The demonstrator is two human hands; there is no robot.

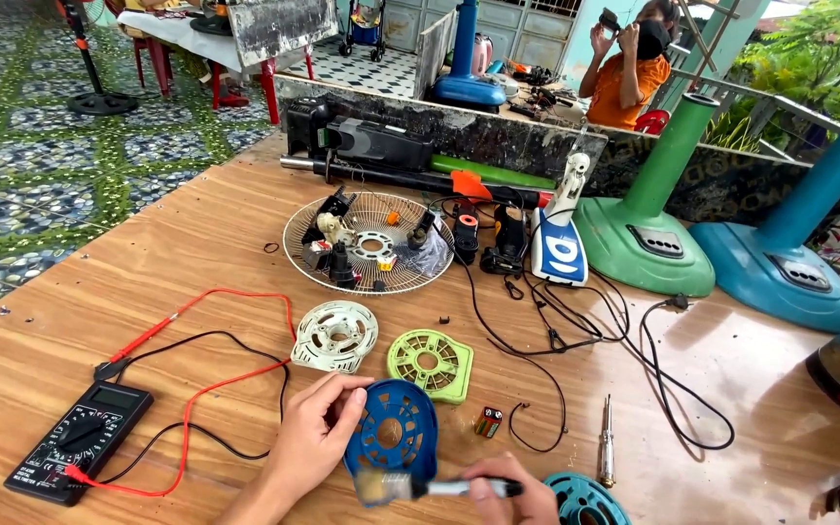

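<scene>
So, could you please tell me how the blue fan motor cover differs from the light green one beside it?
The blue motor cover is held tilted by the left hand, while the light green motor cover lies flat on the wooden table, untouched. The right hand holds a brush at the blue one; nothing is at the green one. Both are round, vented plastic pieces with a central hole.

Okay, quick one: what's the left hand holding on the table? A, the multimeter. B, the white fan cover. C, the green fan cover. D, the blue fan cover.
D: the left hand grips the edge of the blue fan cover, while the right hand holds a brush over it.
</scene>
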